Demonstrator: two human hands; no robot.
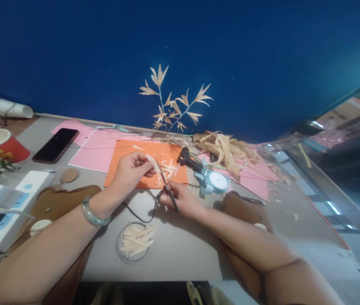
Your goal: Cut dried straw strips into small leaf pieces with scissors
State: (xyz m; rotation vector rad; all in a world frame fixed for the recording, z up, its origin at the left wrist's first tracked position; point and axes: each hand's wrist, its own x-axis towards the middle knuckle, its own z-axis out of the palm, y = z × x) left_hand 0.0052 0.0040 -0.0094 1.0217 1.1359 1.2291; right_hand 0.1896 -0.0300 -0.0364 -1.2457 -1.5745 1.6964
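My left hand [132,169], with a jade-coloured bangle on the wrist, pinches a pale piece of corn husk [151,159] over an orange sheet [116,163]. In my right hand [182,201] is a pair of scissors [171,196], its blades pointing up and away, close to the husk piece. Cut husk scraps [168,168] lie on the orange sheet beyond the blades. Nearer to me, a pile of cut husk pieces [137,239] rests in a round clear dish with a grey rim. A black glue gun [190,159] lies right of the scraps.
Branches with husk petals [173,111] stand against the blue wall. Dried husks [222,148] are heaped at the back right, near a light-blue round device [217,181]. On the left are a phone [56,145], a red paper cup [1,146] and a power strip [33,186]. A black cord [141,219] crosses the table.
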